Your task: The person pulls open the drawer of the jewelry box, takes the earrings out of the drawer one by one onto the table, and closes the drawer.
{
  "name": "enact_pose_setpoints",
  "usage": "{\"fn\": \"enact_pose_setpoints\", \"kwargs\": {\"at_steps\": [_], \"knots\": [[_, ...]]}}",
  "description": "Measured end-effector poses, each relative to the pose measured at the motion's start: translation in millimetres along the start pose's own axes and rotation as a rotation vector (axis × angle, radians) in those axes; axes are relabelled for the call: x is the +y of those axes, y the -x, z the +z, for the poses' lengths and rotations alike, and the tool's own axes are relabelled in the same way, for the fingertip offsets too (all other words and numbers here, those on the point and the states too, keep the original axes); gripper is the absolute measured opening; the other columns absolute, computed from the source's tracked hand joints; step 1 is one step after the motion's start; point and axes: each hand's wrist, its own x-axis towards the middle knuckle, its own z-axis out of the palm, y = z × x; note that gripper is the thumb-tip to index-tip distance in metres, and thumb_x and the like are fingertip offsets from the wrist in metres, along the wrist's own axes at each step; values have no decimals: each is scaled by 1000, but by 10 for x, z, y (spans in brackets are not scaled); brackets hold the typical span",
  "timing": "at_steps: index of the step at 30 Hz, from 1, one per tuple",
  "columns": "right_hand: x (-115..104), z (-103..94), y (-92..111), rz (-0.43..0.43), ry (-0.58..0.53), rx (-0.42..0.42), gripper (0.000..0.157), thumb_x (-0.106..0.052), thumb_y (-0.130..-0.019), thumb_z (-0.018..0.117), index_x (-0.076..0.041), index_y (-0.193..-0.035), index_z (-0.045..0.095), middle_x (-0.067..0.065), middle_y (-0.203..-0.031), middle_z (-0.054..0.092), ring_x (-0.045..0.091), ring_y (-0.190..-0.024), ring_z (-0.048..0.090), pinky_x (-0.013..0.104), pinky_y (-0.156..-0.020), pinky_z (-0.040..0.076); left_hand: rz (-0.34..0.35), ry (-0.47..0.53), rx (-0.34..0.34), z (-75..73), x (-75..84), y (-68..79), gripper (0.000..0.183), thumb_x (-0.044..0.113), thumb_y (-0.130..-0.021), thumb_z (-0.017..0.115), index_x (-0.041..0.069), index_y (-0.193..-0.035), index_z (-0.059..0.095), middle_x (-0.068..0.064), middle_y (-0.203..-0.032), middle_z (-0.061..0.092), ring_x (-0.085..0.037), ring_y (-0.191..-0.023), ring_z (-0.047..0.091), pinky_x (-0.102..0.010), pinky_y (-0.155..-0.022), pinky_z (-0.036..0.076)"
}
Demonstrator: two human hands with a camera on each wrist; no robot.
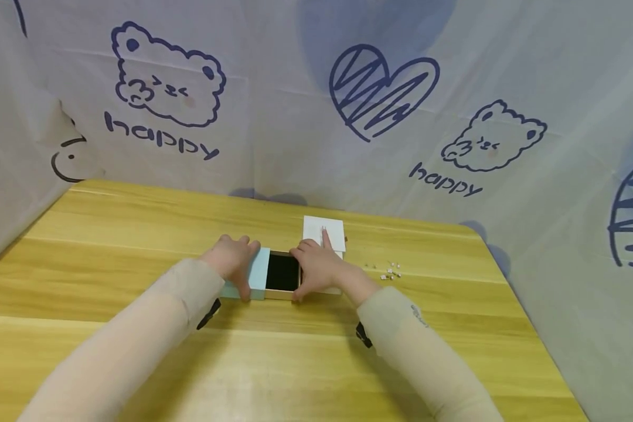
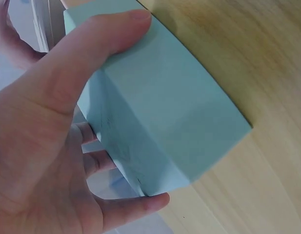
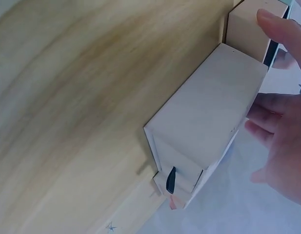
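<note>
A light blue box sleeve (image 1: 258, 272) lies on the table, with a drawer-like inner tray (image 1: 279, 295) showing from its right end; the tray has a black inside. My left hand (image 1: 231, 261) grips the sleeve from above, thumb on the near side and fingers round the far side. In the left wrist view the thumb lies along the sleeve's blue side (image 2: 165, 97). My right hand (image 1: 319, 269) holds the tray's right end, its thumb on the near wall. One finger of that hand stretches away over a white box (image 1: 311, 225).
Right beside the tray, partly under my right hand, stands a white drawer box (image 3: 204, 107) with a black pull tab (image 3: 170, 180). Several small shiny pieces (image 1: 390, 273) lie to the right on the wooden table (image 1: 274, 363). A printed white cloth (image 1: 290, 117) hangs behind.
</note>
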Motion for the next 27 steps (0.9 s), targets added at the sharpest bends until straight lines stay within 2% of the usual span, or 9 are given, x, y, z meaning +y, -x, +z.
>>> {"fn": "enact_pose_setpoints", "kwargs": {"at_steps": [5,12,16,19,27], "knots": [[-11,-23,-17,-2,4,-19,91,-61,-72,69,-10,-141,40,6,-145,42,23,-141,26,58,-114,-1,-15,22,-15,8,-12,-18,101,38,-59,85,2,-138,35,-23,-140,39,-51,-116,42,-53,-95,44],[-50,-45,-62,-7,-11,-20,90,-59,-73,69,-9,-142,39,7,-147,40,23,-141,25,52,-116,-3,15,-57,0,-3,-8,-40,99,42,-58,84,0,-135,38,-22,-131,46,-40,-111,50,-51,-98,40],[-62,-50,-78,-3,-14,-26,90,-59,-73,69,-10,-142,39,7,-147,40,23,-142,25,51,-116,-3,13,-65,-5,-11,-15,-46,100,44,-58,84,0,-135,38,-22,-131,46,-39,-111,51,-50,-98,40],[-74,-56,-90,-3,-19,-24,90,-59,-73,69,-10,-142,39,6,-147,40,23,-141,26,50,-116,-3,5,-56,-6,-11,-19,-48,100,42,-57,84,0,-135,37,-22,-131,46,-42,-110,50,-51,-98,41],[-90,-79,-91,-6,-41,-30,94,-61,-72,69,-9,-143,36,7,-148,38,24,-143,22,55,-115,-4,8,-64,-7,-3,-12,-59,100,43,-58,84,0,-135,38,-22,-131,46,-41,-109,51,-50,-97,41]]}}
